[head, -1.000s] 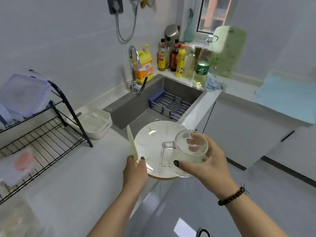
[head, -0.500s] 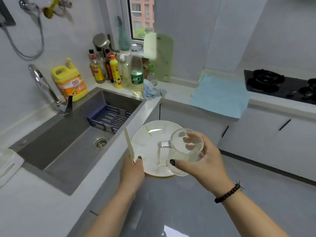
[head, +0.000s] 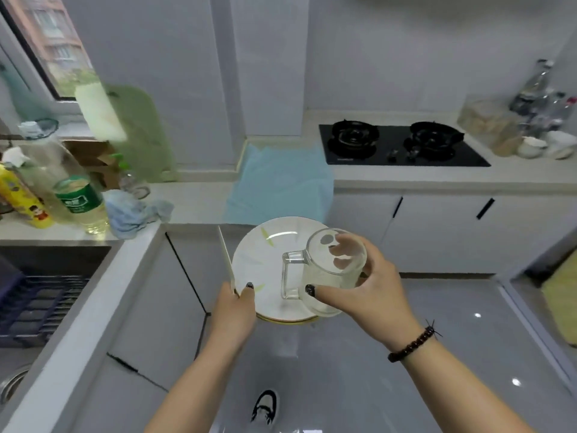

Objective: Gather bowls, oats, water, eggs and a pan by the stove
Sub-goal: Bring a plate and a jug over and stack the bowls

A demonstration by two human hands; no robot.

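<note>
At frame centre, the left hand (head: 232, 307) pinches a white plate (head: 265, 270) and a thin cream blade (head: 225, 257). The right hand (head: 365, 292) grips a glass jug (head: 327, 270) over the plate. The stove (head: 399, 145) sits on the worktop (head: 406, 179), upper right.

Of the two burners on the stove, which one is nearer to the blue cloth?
The left burner: it sits at the stove's end beside the blue cloth. The right burner lies toward the jars.

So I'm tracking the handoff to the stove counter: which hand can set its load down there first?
Probably the right hand: it holds the glass mug nearer the stove.
</note>
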